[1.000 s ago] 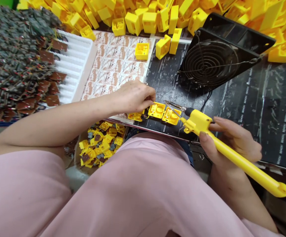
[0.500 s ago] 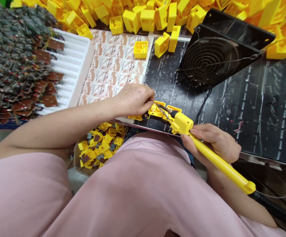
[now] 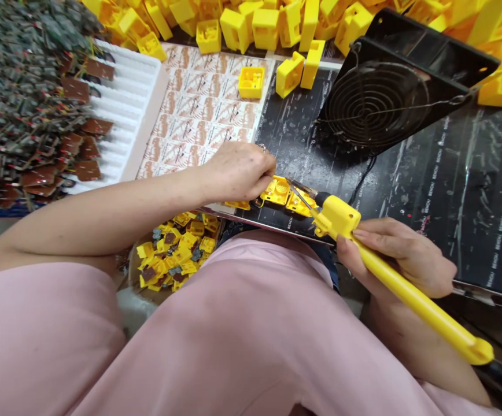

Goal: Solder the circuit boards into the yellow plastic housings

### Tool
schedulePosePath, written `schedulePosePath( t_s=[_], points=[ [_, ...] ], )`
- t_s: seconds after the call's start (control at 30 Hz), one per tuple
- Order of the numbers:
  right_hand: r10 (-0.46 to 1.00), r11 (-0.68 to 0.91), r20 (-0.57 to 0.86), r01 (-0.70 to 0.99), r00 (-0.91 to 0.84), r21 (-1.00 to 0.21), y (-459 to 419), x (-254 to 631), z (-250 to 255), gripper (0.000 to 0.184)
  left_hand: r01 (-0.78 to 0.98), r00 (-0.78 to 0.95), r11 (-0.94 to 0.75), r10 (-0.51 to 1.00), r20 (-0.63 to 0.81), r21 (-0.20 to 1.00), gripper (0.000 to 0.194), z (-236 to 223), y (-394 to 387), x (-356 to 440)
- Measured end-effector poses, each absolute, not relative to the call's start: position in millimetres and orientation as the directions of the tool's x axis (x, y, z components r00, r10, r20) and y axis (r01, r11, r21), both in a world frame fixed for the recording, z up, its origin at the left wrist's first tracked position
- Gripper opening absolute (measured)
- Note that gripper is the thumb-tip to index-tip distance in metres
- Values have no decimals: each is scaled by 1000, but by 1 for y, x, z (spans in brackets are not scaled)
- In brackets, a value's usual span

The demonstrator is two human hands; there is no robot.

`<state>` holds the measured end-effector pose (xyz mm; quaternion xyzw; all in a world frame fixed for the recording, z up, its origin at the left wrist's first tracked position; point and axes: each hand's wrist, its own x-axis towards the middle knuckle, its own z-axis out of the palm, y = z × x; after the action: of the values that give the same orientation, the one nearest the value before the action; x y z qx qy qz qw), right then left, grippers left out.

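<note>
My right hand (image 3: 416, 251) grips a yellow soldering iron (image 3: 342, 216) by its long handle. Its metal tip and a thin guide tube point up and left, over the row of small yellow housings at the table's front edge. My left hand (image 3: 242, 170) is closed in a pinch beside an open yellow housing (image 3: 276, 190); what its fingertips hold is hidden. Another open housing (image 3: 302, 202) lies just right of that one, under the iron's tip. A third yellow housing (image 3: 237, 204) shows partly below my left hand.
A black fan (image 3: 364, 104) stands on the black-covered table (image 3: 442, 190). Yellow cases (image 3: 272, 29) are heaped along the back. At left, a white foam tray (image 3: 133, 115) carries many wired brown boards (image 3: 88, 147). Below the edge is a container of yellow parts (image 3: 181, 254).
The soldering iron and my right hand have moved right and slightly down, drawing the tip away from the housing by my left hand. My left hand stays almost in place.
</note>
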<state>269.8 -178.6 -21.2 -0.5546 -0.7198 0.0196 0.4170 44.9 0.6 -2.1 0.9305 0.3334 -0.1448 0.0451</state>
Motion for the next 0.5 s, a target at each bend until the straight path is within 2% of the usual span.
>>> schedulePosePath(
  t_s=[0.13,0.33,0.5],
  points=[
    [799,396,601,767,-18,-504,-177,271,-28,23,649,716,-760,619,-322,-20,38,0,1,46],
    [710,511,697,756,-103,-409,-165,261,-33,24,659,703,-752,622,-343,-12,38,0,-1,47],
    [695,552,699,747,-167,-370,-160,258,-30,23,656,715,-755,627,-310,-15,38,-2,-1,45]
  ],
)
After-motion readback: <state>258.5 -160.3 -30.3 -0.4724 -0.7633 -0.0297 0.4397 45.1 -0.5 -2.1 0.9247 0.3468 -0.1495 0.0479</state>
